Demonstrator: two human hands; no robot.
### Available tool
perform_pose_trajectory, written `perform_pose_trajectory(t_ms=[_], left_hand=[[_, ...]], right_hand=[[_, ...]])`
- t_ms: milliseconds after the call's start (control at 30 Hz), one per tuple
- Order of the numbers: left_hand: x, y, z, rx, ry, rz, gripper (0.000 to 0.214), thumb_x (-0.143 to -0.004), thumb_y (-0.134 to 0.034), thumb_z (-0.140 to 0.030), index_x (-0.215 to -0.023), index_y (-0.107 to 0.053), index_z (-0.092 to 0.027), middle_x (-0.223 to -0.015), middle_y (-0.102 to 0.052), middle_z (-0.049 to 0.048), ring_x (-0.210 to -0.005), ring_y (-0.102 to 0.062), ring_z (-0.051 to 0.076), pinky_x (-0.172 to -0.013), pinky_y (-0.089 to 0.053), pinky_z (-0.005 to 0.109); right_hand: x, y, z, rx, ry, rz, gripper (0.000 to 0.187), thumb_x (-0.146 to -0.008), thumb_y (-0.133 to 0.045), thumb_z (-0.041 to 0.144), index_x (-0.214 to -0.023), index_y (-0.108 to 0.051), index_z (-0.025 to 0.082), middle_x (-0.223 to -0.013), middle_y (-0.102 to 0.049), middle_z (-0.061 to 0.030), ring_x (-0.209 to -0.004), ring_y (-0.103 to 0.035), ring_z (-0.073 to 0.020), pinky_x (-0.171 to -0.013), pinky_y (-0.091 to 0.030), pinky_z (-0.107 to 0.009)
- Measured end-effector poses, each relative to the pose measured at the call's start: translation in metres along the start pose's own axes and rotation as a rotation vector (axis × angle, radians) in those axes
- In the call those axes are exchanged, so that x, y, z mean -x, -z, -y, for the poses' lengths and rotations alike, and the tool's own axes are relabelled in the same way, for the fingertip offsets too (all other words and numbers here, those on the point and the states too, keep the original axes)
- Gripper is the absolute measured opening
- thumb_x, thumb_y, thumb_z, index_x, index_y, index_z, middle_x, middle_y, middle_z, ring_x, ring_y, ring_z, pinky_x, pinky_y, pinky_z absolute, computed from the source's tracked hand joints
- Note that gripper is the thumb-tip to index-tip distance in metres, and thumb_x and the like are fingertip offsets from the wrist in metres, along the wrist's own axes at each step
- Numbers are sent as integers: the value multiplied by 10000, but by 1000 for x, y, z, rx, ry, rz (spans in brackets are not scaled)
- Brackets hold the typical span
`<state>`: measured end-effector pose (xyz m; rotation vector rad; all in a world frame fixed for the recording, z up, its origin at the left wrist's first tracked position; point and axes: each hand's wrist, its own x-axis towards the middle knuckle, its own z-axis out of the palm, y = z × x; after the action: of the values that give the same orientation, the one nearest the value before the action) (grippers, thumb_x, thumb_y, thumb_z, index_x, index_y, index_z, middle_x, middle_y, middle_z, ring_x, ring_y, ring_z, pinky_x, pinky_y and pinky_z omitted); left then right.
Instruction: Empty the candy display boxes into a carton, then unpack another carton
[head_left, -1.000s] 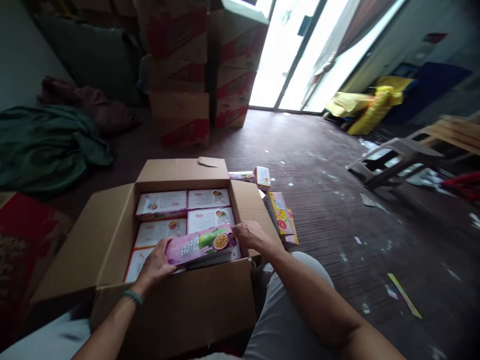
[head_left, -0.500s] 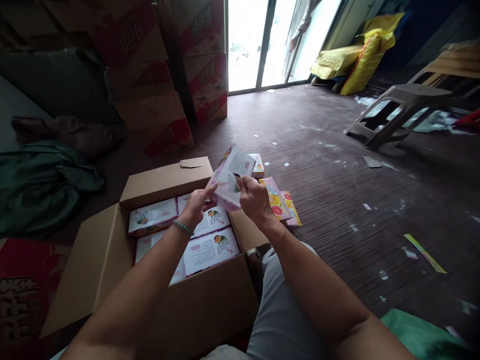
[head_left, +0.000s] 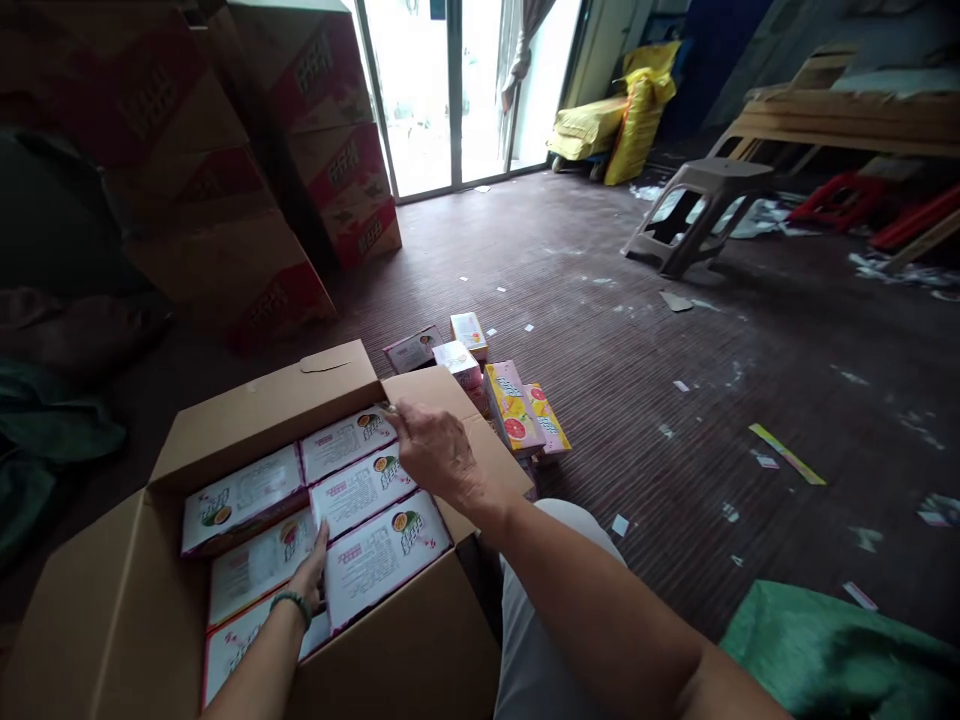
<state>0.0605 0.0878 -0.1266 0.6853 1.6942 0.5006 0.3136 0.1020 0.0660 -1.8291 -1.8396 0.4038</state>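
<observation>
An open cardboard carton (head_left: 397,660) in front of me holds several white printed boxes (head_left: 386,555) with fruit pictures, set in two columns. Inside it, my left hand (head_left: 309,578) rests at the seam between the columns, fingers stretched out against the boxes and partly hidden. My right hand (head_left: 439,452) is over the carton's right side, beside the upper right box (head_left: 351,440). Its fingers are curled together; a small thing seems to show at the fingertips, too small to name.
On the floor beyond the right flap (head_left: 495,455) lie pink and yellow boxes (head_left: 514,405) and smaller white ones (head_left: 457,358). Large cartons (head_left: 341,165) are stacked at the back left. A plastic stool (head_left: 705,185), yellow sacks (head_left: 641,115), paper scraps and a green bag (head_left: 832,650) are to the right.
The box that both hands held up above the carton is out of them now. My left hand has moved down among the packed boxes; my right hand has come to the carton's right side.
</observation>
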Motion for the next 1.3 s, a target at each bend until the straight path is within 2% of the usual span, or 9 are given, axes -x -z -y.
perform_pose_trajectory(t_ms=[100, 200, 367, 567, 700, 900, 1033, 1167, 1300], left_hand=[[-22, -3, 17, 174, 260, 103, 935, -590, -499, -899, -1220, -596, -216, -863, -745, 145, -823, -712, 358, -674, -569, 498], [-25, -2, 14, 267, 258, 179, 945, -609, -566, -851, -1342, -510, -257, -956, -753, 116, -890, -718, 338, -746, -578, 487], [-4, 4, -2, 301, 122, 231, 808, -669, -577, -799, -1202, -621, -193, -909, -752, 128, -869, -724, 329, -778, -578, 494], [24, 3, -23, 239, -78, 29, 482, -501, -899, -385, -829, -688, -102, -734, -734, 115, -703, -707, 264, -674, -578, 355], [56, 19, -25, 234, -183, -133, 536, -462, -918, -374, -874, -665, -143, -744, -727, 51, -700, -695, 218, -620, -546, 291], [145, 57, -7, 86, -434, -366, 892, -510, -890, -421, -1293, -542, -173, -1059, -707, 97, -962, -684, 242, -791, -564, 318], [199, 82, 6, -49, -575, -324, 1040, -536, -865, -424, -1439, -403, -197, -1244, -644, 106, -1152, -621, 274, -950, -529, 336], [207, 102, 39, -283, -614, -197, 933, -505, -851, -311, -1352, -485, -175, -1303, -613, 135, -1216, -575, 320, -1053, -459, 409], [196, 101, 78, -422, -689, -251, 830, -505, -800, -235, -1265, -482, -135, -1295, -585, 183, -1227, -546, 344, -1074, -412, 486]], right_hand=[[0, -4, 2, 3, 28, 23, 288, -1005, -337, 348, -923, -578, 214, -868, -717, -25, -721, -647, -151, -586, -326, -265], [-3, -9, 1, -7, 54, 32, 292, -1008, -330, 348, -920, -572, 211, -884, -720, -29, -765, -656, -155, -610, -337, -262], [-6, -18, 8, 34, 50, 107, 312, -1017, -315, 369, -964, -572, 202, -914, -720, -50, -802, -660, -170, -620, -334, -262], [-6, -31, 21, 129, 121, 273, 293, -1019, -290, 299, -1026, -561, 186, -979, -714, -85, -830, -639, -171, -629, -312, -271], [-4, -39, 27, 127, 188, 304, 267, -1009, -307, 290, -1040, -557, 200, -949, -712, -66, -784, -620, -163, -599, -266, -271], [10, -42, 34, 58, 358, 333, 305, -1010, -324, 340, -922, -581, 204, -804, -672, -26, -670, -531, -124, -600, -246, -252], [19, -39, 37, 23, 440, 381, 324, -998, -358, 367, -869, -601, 197, -756, -647, -11, -626, -472, -112, -594, -244, -246], [35, -36, 50, 44, 577, 470, 360, -994, -359, 361, -845, -634, 184, -757, -667, -30, -633, -506, -117, -590, -257, -252], [75, -41, 76, 170, 792, 658, 205, -907, -465, 247, -882, -665, 210, -811, -712, -40, -672, -598, -141, -559, -266, -259]])
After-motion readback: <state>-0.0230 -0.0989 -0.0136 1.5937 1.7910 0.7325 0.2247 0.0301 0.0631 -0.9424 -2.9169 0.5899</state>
